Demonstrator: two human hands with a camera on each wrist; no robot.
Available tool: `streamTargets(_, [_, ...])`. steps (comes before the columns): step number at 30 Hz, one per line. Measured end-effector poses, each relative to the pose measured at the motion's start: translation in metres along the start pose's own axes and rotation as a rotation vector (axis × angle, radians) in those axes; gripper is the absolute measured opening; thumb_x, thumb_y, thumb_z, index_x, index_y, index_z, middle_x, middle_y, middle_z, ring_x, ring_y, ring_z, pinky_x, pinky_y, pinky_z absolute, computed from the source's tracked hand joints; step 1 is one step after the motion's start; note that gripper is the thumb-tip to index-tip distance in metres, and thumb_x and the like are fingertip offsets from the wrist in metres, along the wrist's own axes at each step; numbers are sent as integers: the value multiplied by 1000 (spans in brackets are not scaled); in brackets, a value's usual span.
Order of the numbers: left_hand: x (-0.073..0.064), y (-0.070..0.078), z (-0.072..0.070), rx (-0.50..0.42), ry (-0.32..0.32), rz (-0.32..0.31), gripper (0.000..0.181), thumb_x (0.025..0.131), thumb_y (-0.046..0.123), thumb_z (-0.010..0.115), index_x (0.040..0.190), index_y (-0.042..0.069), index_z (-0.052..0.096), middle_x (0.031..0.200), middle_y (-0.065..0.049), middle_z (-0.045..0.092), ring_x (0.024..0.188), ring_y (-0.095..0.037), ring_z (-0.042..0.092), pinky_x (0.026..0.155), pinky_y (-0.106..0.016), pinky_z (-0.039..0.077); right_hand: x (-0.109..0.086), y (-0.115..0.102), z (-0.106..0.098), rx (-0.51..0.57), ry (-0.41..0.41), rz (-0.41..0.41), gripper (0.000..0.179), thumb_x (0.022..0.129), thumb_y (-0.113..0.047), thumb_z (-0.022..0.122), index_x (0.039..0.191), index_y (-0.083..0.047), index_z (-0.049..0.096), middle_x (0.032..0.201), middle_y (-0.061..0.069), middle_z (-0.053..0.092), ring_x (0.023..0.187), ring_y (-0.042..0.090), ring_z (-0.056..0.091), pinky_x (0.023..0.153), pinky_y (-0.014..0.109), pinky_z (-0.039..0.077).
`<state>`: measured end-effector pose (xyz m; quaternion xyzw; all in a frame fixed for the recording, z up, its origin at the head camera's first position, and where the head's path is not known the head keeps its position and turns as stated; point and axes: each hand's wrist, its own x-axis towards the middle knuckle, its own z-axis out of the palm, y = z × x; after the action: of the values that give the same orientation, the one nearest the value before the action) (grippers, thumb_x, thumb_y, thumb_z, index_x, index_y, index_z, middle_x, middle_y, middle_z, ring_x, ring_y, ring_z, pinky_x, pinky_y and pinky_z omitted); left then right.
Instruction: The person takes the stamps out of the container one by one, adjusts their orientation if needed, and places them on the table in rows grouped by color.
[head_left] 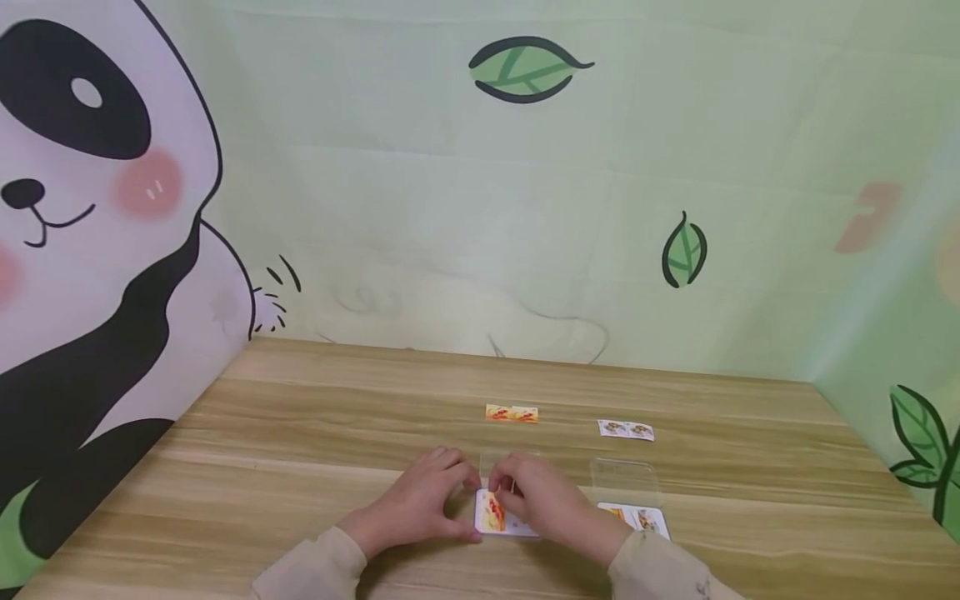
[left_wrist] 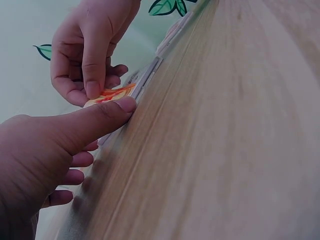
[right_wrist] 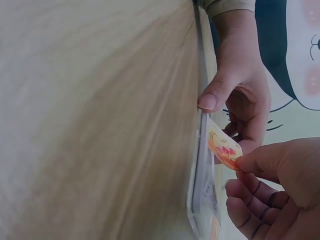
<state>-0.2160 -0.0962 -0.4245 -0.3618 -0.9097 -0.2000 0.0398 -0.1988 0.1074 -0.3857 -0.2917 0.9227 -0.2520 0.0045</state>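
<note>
An orange-and-yellow stamp [right_wrist: 226,150] with perforated edges is pinched between the thumb and forefinger of my right hand [head_left: 551,500]. It stands tilted over a flat clear plastic case [head_left: 513,528] with a pale insert, one edge down at the case. My left hand [head_left: 420,504] grips that case at its left end, thumb at the near corner and forefinger at the far one. The left wrist view shows the left thumb [left_wrist: 100,120] lying along the case's edge. The case's raised clear lid is partly hidden behind the right hand.
Just right stands a second clear case with its lid [head_left: 626,482] open and stamps [head_left: 647,521] inside, partly covered by the right forearm. Farther back on the wooden table [head_left: 337,392] lie an orange stamp pair [head_left: 512,414] and a pale stamp pair [head_left: 626,430]. A printed cloth backdrop rises behind.
</note>
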Motion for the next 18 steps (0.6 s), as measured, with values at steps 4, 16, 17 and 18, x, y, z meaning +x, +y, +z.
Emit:
streamTargets(4, [0,0,1,4,-5,-6,50,71,54,78,105,21,61,107,9,55,104,-10,48,98,-38,42,-1,1,-3,29,-12,14,9,87,-5,64,81,-12,63,76,-5,53,69,4,46,61,18,41])
streamTargets(16, [-1,0,1,14,6,0,51,70,55,78,105,21,61,108,9,56,104,-10,48,95,-37,44,0,1,-15,58,-13,11,9,87,-4,61,82,-11,61,75,-6,57,66,2,47,59,18,42])
streamTargets(17, [-1,0,1,15,7,1,51,70,55,78,105,21,61,108,9,56,104,-10,48,95,-37,44,-1,1,-16,64,-11,12,9,88,-4,61,82,-11,61,75,-6,57,67,3,47,59,18,42])
streamTargets(18, [-1,0,1,18,9,2,51,70,55,78,104,21,61,108,9,56,104,-10,49,95,-37,44,0,1,-17,72,-10,12,9,87,-4,60,83,-11,61,75,-5,57,67,3,47,59,18,42])
